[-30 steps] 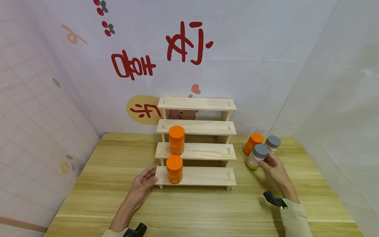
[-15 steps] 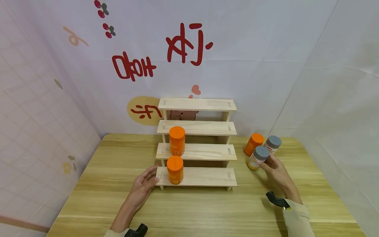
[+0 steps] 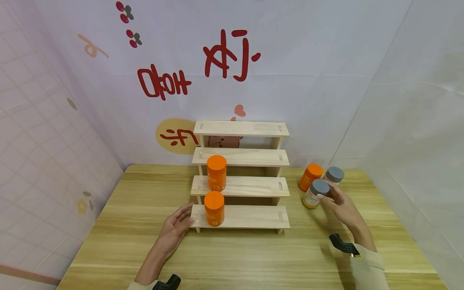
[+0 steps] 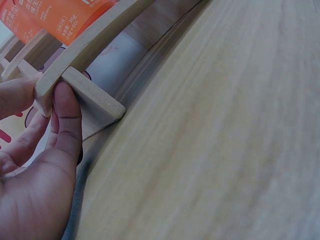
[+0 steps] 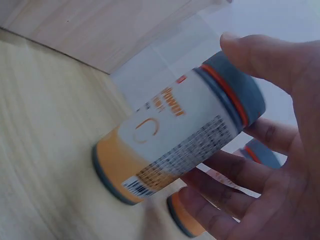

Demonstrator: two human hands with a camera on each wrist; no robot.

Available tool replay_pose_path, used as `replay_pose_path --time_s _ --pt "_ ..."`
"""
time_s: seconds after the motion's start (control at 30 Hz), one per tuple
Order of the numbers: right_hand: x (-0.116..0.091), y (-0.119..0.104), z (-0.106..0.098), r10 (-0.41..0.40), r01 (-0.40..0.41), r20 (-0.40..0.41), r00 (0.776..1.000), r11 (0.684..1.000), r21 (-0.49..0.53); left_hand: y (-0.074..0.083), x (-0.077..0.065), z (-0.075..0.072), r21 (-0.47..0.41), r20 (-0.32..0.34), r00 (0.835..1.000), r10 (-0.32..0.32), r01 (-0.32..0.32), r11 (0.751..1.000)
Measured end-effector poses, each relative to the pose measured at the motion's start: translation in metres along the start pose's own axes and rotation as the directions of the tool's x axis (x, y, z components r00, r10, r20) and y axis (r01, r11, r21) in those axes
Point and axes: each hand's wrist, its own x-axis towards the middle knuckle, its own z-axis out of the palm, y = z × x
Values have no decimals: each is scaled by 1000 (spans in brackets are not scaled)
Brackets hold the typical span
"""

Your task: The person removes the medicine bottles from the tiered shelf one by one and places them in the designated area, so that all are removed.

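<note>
Right hand's (image 3: 342,207) thumb and fingers are curled loosely round the nearer grey-capped bottle (image 5: 165,135), which stands on the table (image 3: 232,257) at about three o'clock from the wooden rack (image 3: 246,128), and my left hand (image 3: 174,229) pinches the rack's eight o'clock corner. Two orange jars (image 3: 214,208) are already up on the rack; my bottle, a loose orange jar (image 3: 310,177) at its eleven and another grey-cap (image 3: 334,174) at its one aren't, so I'd say under halfway.
</note>
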Motion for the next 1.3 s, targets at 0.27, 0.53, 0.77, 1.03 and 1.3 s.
replay_pose_path --time_s 0.27,0.53,0.77,1.03,1.3 --pt "-2 -15 -5 -41 40 -30 999 999 -28 0 0 0 1 -3 1000 1 -1 1000" --pt "-4 -25 -4 -145 145 -77 986 989 -18 -1 0 0 -6 1 1000 7 -7 1000" --pt "-6 -42 -3 -135 136 -81 988 991 9 -1 1 0 -2 -11 1000 -3 3 1000" --pt "-12 -61 1 -192 193 -114 975 981 -9 0 1 -1 -1 -9 1000 -9 9 1000" --pt "-11 -76 12 -302 303 -127 945 953 -11 0 1 -1 6 -11 1000 -17 17 1000"
